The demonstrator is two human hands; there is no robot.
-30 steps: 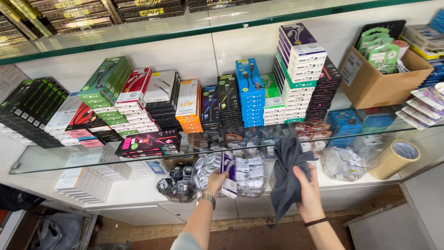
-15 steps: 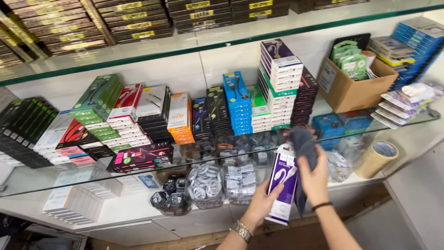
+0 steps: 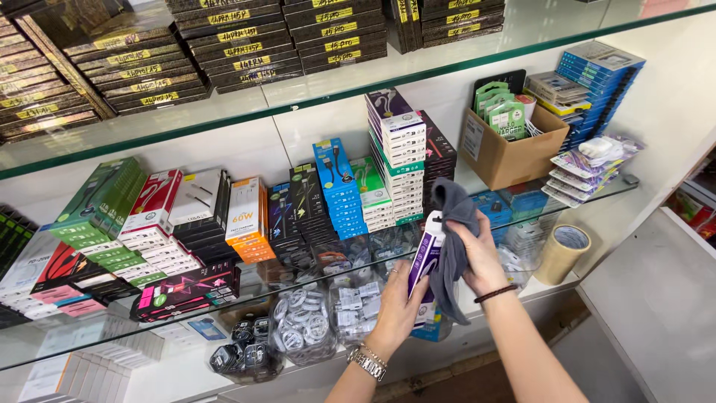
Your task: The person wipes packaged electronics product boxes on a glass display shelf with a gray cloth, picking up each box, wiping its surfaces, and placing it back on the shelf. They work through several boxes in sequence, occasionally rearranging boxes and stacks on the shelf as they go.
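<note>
My left hand (image 3: 399,307) grips a tall purple and white cable box (image 3: 425,263), held upright in front of the glass shelf (image 3: 119,332). My right hand (image 3: 477,257) holds a dark grey cloth (image 3: 450,246) pressed against the right side of that box. A watch sits on my left wrist and a dark band on my right. Behind the hands stand rows of stacked cable boxes, among them a white and purple stack (image 3: 397,153) and a blue stack (image 3: 339,186).
A cardboard box (image 3: 511,153) of green packets sits on the shelf at right, beside flat blue packs (image 3: 597,82). A roll of brown tape (image 3: 561,254) lies on the lower shelf. Bagged cables (image 3: 298,328) fill the space below the glass. Dark boxes line the top shelf.
My left hand took a purple and white box from the lower shelf and raised it. My right hand brought the grey cloth up against it. The view shifted left and closer.
</note>
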